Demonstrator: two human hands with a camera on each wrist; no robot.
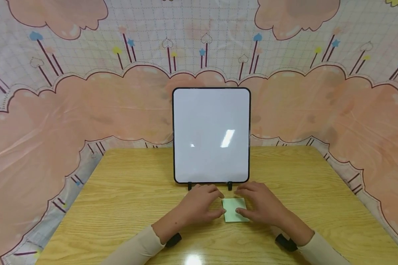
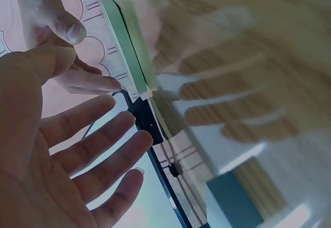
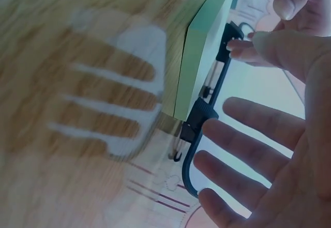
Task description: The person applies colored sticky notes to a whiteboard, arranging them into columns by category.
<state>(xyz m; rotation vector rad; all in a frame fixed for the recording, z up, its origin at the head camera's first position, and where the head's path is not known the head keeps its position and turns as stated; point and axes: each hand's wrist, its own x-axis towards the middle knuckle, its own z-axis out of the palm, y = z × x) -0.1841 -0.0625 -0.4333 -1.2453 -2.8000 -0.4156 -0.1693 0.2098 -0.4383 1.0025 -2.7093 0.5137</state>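
Observation:
A pale green pad of sticky notes (image 1: 230, 206) lies on the wooden table between the two hands. My left hand (image 1: 199, 204) hovers at its left side, and the fingers (image 2: 98, 150) look spread and relaxed in the left wrist view. On the other side is my right hand (image 1: 262, 204), its thumb appearing over the pad's right part in the head view. Nothing is held in either hand. Seen edge-on in the right wrist view, the pad (image 3: 199, 57) shows a thick side. Whether any fingertip touches it, I cannot tell.
Just behind the hands a black-framed whiteboard (image 1: 212, 136) stands upright on small black feet (image 1: 230, 186). Patterned pink and white cloth (image 1: 129, 106) surrounds the wooden table (image 1: 136, 176) at the back and sides. Each wrist carries a black device (image 1: 174, 240).

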